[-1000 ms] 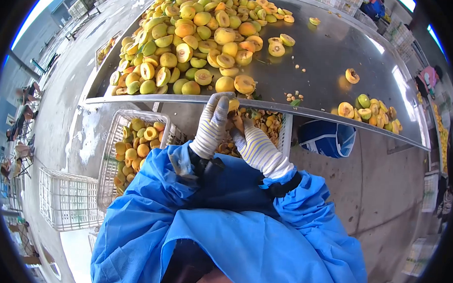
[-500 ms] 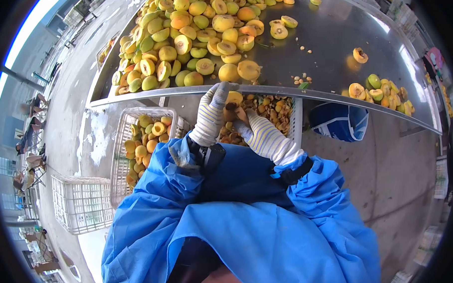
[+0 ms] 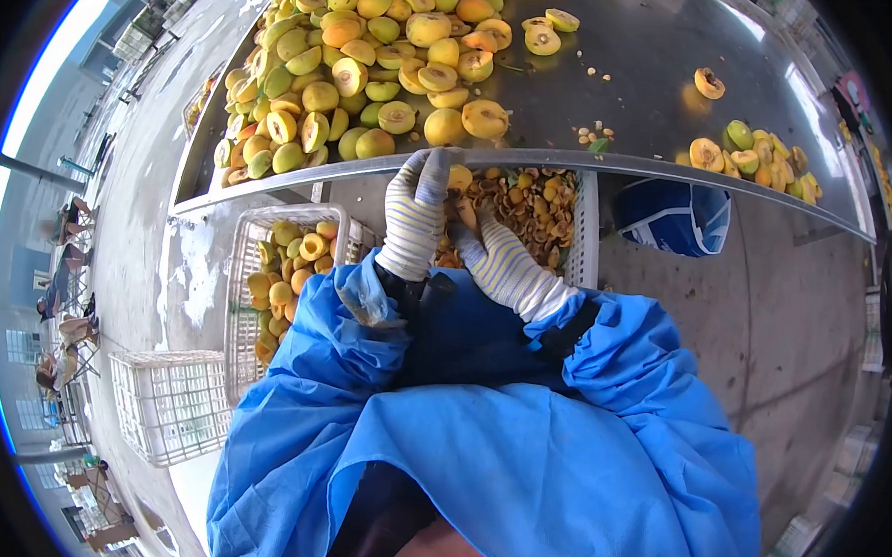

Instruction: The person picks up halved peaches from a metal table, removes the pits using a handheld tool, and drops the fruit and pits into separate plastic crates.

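At the front edge of a metal table (image 3: pixel 529 160), both hands are in striped gloves and close together. My left hand (image 3: pixel 415 214) is closed round a yellow fruit (image 3: pixel 459 178), which shows at its right side. Just right of it, my right hand (image 3: pixel 501 261) is closed with something brownish at its fingertips, too small to name. Beneath the hands stands a white crate (image 3: pixel 587 234) holding brown fruit pieces. A large pile of yellow-green fruit (image 3: pixel 320 97), much of it halved, lies on the table beyond my left hand.
At the left is a crate of yellow fruit (image 3: pixel 287 263), with an empty white crate (image 3: pixel 171 406) beside it. A blue bag (image 3: pixel 676 220) stands under the table at the right. More cut fruit (image 3: pixel 755 164) lies on the table's right side. People sit far left.
The view has shifted slightly. My hands remain close together, and less of the fruit between them shows now. My right hand has moved a little left and down.
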The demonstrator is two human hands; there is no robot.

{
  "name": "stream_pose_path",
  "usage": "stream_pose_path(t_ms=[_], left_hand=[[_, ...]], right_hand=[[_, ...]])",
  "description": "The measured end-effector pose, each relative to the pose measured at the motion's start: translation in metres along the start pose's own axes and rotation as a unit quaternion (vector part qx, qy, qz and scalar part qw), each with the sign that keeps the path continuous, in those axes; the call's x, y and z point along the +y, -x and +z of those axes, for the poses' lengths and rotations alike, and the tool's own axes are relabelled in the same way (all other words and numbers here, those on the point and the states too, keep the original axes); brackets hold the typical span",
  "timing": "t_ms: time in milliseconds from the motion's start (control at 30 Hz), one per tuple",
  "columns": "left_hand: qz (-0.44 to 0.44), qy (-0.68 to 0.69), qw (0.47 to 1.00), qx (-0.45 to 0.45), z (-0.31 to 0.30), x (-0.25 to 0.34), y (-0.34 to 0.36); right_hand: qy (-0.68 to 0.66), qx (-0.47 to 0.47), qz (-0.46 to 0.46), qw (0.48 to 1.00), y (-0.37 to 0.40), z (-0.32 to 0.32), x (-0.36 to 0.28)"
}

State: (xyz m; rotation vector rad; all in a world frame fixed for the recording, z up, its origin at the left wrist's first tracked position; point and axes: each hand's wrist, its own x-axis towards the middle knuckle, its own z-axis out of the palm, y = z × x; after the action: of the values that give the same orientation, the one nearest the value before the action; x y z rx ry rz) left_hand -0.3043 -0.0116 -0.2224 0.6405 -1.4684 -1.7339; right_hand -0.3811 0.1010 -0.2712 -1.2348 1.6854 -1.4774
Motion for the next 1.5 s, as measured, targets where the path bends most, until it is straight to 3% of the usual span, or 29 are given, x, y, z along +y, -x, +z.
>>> stream_pose_path(t_ms=[67, 133, 200, 300, 400, 500, 533, 667, 800, 900, 933, 1033, 1067, 1167, 1233, 1300, 1333, 1367, 1400, 1433, 1500], left_hand=[[0.063, -0.013, 0.998, 0.011, 0.004, -0.003, 0.003], [0.062, 0.006, 0.998, 0.005, 0.004, -0.001, 0.002], [0.021, 0.054, 0.998, -0.014, 0.001, -0.002, -0.002], [0.01, 0.027, 0.999, -0.028, -0.004, -0.001, -0.003], [0.016, 0.051, 0.999, 0.011, 0.009, 0.015, 0.009], [0.031, 0.05, 0.998, -0.018, 0.005, 0.009, 0.004], [-0.013, -0.013, 0.999, -0.032, -0.001, 0.011, 0.004], [-0.05, 0.031, 0.995, -0.085, -0.01, 0.002, -0.004], [-0.054, 0.022, 0.992, -0.114, -0.015, -0.007, -0.015], [-0.03, 0.063, 0.995, -0.073, -0.001, 0.001, -0.005], [-0.019, 0.039, 0.998, -0.055, 0.0, -0.003, -0.005], [-0.02, 0.034, 0.997, -0.065, 0.001, -0.016, -0.011], [-0.057, 0.06, 0.99, -0.111, -0.004, -0.019, -0.014], [-0.06, 0.059, 0.988, -0.126, -0.01, -0.018, -0.018], [-0.065, 0.049, 0.99, -0.112, -0.011, -0.016, -0.019], [-0.074, 0.04, 0.991, -0.1, -0.009, -0.016, -0.019], [-0.057, 0.068, 0.992, -0.095, -0.01, -0.027, -0.021], [-0.066, 0.071, 0.99, -0.099, -0.011, -0.026, -0.019], [-0.075, 0.074, 0.989, -0.103, -0.01, -0.021, -0.016], [-0.082, 0.078, 0.988, -0.109, -0.009, -0.016, -0.014], [-0.09, 0.075, 0.99, -0.083, -0.005, -0.009, -0.011]], right_hand=[[-0.165, -0.005, 0.02, 0.986, -0.001, 0.007, -0.012], [-0.267, -0.07, 0.108, 0.955, -0.001, -0.003, -0.026], [-0.298, -0.192, 0.254, 0.9, -0.003, -0.035, -0.055], [-0.288, -0.181, 0.268, 0.901, -0.002, -0.035, -0.059], [-0.416, -0.203, 0.336, 0.821, -0.002, -0.044, -0.07], [-0.388, -0.181, 0.347, 0.834, -0.003, -0.047, -0.072], [-0.383, -0.194, 0.34, 0.836, -0.004, -0.051, -0.07], [-0.233, -0.184, 0.323, 0.899, -0.001, -0.055, -0.078], [-0.495, -0.232, 0.35, 0.76, 0.001, -0.053, -0.054], [-0.474, -0.199, 0.354, 0.781, 0.001, -0.052, -0.065], [-0.423, -0.197, 0.345, 0.814, 0.0, -0.053, -0.063], [-0.059, -0.204, 0.26, 0.942, -0.008, -0.056, -0.057], [-0.054, -0.207, 0.265, 0.94, -0.007, -0.057, -0.056], [-0.036, -0.224, 0.275, 0.934, -0.01, -0.06, -0.048], [0.13, -0.114, 0.059, 0.983, -0.011, -0.05, -0.02], [0.294, 0.013, -0.176, 0.939, -0.012, -0.041, 0.017], [0.286, 0.048, -0.164, 0.943, -0.009, -0.032, 0.028], [0.128, -0.02, -0.003, 0.992, -0.005, -0.035, 0.006], [-0.036, -0.087, 0.157, 0.983, 0.0, -0.045, -0.035], [-0.197, -0.148, 0.309, 0.919, 0.004, -0.051, -0.059], [-0.266, -0.158, 0.327, 0.893, 0.004, -0.053, -0.061]])
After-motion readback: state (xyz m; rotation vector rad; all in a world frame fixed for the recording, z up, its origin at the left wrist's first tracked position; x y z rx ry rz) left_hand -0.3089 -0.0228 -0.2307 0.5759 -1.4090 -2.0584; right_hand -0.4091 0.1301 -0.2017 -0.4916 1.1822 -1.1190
